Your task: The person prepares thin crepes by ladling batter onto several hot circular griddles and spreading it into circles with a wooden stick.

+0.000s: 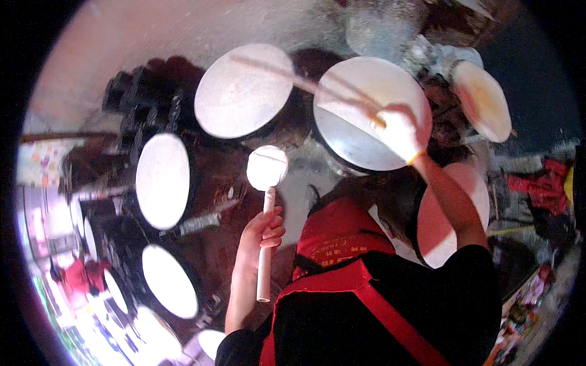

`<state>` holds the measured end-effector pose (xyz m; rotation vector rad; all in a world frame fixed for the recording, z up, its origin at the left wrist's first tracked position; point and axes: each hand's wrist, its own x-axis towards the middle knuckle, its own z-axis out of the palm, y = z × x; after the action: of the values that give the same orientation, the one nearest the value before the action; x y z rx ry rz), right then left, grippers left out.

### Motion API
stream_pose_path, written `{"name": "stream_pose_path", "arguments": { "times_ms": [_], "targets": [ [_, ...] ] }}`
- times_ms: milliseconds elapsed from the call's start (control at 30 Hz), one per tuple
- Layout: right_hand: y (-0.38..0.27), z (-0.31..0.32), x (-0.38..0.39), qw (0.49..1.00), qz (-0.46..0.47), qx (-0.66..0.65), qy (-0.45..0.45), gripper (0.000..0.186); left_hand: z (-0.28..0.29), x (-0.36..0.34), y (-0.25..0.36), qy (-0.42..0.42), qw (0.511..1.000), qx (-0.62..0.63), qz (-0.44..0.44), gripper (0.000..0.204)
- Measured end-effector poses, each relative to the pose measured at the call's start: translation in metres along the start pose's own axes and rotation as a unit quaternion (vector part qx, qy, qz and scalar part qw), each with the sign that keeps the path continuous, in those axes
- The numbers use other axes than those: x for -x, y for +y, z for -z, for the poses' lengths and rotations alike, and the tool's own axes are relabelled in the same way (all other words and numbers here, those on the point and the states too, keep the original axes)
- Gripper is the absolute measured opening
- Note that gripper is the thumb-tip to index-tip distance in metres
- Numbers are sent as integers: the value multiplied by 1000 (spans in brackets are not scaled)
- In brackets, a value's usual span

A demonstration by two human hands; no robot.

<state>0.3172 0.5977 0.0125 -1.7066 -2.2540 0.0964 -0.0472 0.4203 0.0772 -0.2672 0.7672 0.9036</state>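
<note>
My left hand (264, 230) is closed round the pale, pipe-like handle of a ladle (267, 168), whose round head looks white. The ladle is upright in the picture, in front of my red apron (336, 244). My right hand (398, 129), in a white glove with a yellow cuff, is closed on a long thin stick (323, 91), blurred by motion. The hand is over a round griddle (360, 149). White covers the griddle's upper part, and its lower strip shows grey. The stick reaches left over a second round griddle (244, 91) with a pale top.
More round pale-topped griddles stand around me: two at left (163, 182) (170, 282), one at right (452, 213), and a yellowish one (482, 100) at far right. Dark machinery (152, 85) sits behind the left ones. A person in red (85, 276) is at far left.
</note>
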Motion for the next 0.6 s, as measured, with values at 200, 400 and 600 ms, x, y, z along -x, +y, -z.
{"name": "stream_pose_path", "arguments": {
  "times_ms": [200,400,600],
  "targets": [
    [104,152,-28,935,-223,-241,131,22,-11,-33,32,10,991,-131,-1,25],
    [209,298,99,782,-373,-296,402,31,-26,-42,36,-26,990,-97,102,16],
    [332,224,144,560,-356,-554,503,23,-46,-27,3,-78,989,87,96,25]
  ]
}}
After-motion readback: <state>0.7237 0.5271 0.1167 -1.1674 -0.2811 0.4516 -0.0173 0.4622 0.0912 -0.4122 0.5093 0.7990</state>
